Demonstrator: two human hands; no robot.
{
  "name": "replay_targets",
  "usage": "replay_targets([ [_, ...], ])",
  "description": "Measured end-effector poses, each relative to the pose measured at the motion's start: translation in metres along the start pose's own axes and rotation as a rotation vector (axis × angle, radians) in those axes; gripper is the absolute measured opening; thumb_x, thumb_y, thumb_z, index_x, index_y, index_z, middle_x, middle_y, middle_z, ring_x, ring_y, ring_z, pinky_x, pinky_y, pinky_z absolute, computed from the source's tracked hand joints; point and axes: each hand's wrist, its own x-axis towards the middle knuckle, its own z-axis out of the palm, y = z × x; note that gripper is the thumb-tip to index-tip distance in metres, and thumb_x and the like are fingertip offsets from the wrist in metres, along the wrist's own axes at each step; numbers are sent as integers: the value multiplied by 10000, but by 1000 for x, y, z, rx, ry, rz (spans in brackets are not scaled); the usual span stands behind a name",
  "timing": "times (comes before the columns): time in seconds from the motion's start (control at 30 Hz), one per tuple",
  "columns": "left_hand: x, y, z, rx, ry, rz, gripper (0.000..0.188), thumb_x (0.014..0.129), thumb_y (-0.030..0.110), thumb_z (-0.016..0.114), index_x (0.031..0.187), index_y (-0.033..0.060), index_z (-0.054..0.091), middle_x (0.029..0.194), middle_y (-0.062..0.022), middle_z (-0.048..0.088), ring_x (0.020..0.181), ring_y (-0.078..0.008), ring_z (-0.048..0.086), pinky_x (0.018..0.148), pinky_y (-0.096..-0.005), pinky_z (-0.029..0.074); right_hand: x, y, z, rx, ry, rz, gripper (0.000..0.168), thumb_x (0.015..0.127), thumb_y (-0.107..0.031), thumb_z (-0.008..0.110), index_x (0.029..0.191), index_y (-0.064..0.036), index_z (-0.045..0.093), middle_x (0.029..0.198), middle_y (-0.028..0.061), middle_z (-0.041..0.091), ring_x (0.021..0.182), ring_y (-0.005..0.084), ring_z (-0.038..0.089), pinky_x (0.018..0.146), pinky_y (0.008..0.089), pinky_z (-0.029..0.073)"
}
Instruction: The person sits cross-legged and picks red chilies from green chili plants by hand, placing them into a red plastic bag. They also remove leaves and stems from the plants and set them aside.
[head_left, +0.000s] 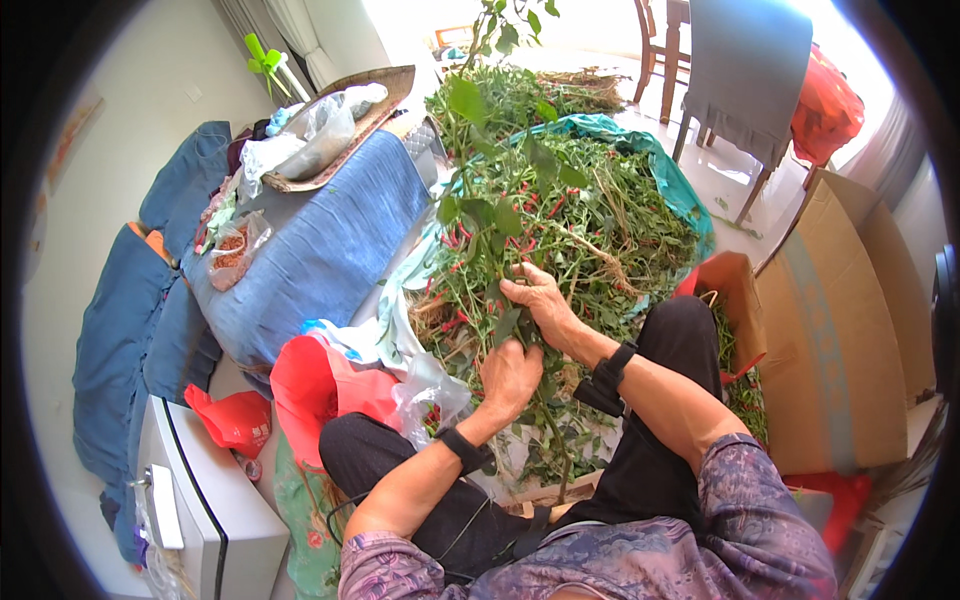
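A tall leafy chilli plant (480, 214) stands upright before me, its stem running down between my knees. My left hand (512, 379) is closed around the lower part, among dark leaves. Higher up, my right hand (546, 301) has thumb and fingers pinched at the plant; what lies exactly between the fingertips is partly hidden. Behind the hands spreads a heap of uprooted chilli plants (600, 202) with red pods and pale roots, lying on a teal cloth (679, 176). By my left knee a red bag (307, 401) gapes, with red contents partly visible.
A clear plastic bag (431, 397) lies beside the red bag. On my left are a blue-covered surface (337, 225) and a white cabinet (217, 495). To the right stand a red paper bag (731, 300) of greenery, a large cardboard box (832, 330) and a grey-covered chair (742, 82).
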Motion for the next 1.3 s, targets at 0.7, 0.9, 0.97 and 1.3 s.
replay_targets([
  [0.7,-54,-14,-116,-831,-512,-372,277,882,271,628,772,18,612,587,43,447,459,-32,366,411,-190,274,-32,6,21,-181,-331,-93,307,857,-266,632,965,10,551,839,1,559,792,78,499,693,247,426],
  [0.9,-93,-31,-152,-1253,-175,-413,273,891,224,616,784,-23,571,637,4,450,441,-29,337,372,-171,266,-41,9,28,-416,-282,-212,257,866,-233,634,878,-10,508,778,12,531,708,87,450,617,268,408],
  [0.97,-103,-34,-160,-1317,-114,-407,237,880,207,631,793,-6,578,634,10,469,445,-23,356,376,-164,261,-43,12,29,-465,-264,-243,254,863,-216,635,891,1,504,779,28,532,719,99,456,631,280,414],
  [1.3,-143,-50,-188,-1429,72,-349,47,824,1,576,857,-32,572,648,-4,466,478,-48,356,411,-180,284,-71,7,62,-476,-341,-268,296,858,-193,636,804,-25,399,721,15,389,687,109,351,602,282,350],
])
